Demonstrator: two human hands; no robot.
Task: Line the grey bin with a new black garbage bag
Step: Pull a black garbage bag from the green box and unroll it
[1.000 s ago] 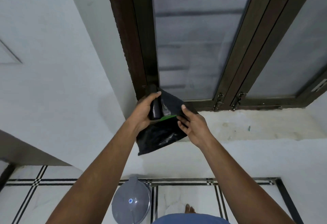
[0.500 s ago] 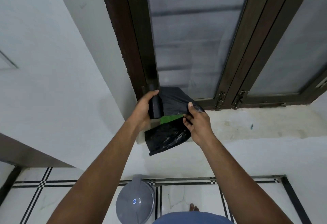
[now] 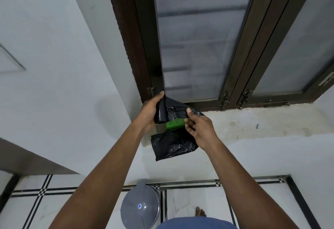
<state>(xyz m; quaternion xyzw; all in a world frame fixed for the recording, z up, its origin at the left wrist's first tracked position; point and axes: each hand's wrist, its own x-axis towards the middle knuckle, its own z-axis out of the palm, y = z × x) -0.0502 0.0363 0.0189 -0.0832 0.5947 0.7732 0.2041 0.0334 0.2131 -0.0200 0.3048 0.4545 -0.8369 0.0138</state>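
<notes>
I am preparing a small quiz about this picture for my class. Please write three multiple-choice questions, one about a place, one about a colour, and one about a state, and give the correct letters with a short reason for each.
1. Where does the grey bin stand?
A. On the window sill
B. On the tiled floor below the hands
C. On a shelf at the left wall

2. What colour is the label on the roll of garbage bags?
A. Red
B. Yellow
C. Green

3. What is the state of the bin's lid?
A. Closed
B. Taken off and lying on the floor
C. Held in the right hand

Answers:
1 B: the bin sits on the floor tiles, low in the view.
2 C: a green label shows between the left hand and the right hand.
3 A: the lid covers the bin, and both hands hold the black bag material.
</notes>
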